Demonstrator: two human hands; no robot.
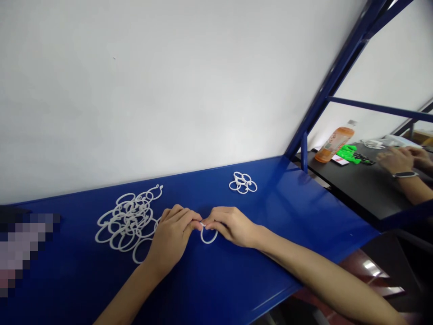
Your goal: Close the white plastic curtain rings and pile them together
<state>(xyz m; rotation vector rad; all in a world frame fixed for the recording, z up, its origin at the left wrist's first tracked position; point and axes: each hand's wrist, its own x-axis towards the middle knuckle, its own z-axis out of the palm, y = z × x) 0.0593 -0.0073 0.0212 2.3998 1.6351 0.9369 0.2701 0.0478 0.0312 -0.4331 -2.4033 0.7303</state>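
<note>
A single white plastic ring (209, 243) hangs between my two hands, its top edge pinched by both. My left hand (174, 237) grips it from the left with thumb and fingers together. From the right, my right hand (232, 225) pinches the same ring; its ends lie under the fingertips, so whether they are joined is hidden. Left of my left hand lies a tangled pile of similar white rings (130, 225), some with small knobs at their ends. A smaller cluster of white rings (242, 183) rests farther back on the right.
The blue tabletop (216, 289) meets a white wall. Blue frame posts (324, 95) rise at the right. Beyond them, a black table (352, 185) bears an orange drink bottle (336, 141), green pieces (347, 153) and another person's hands (397, 160). A blurred-out patch covers the left edge.
</note>
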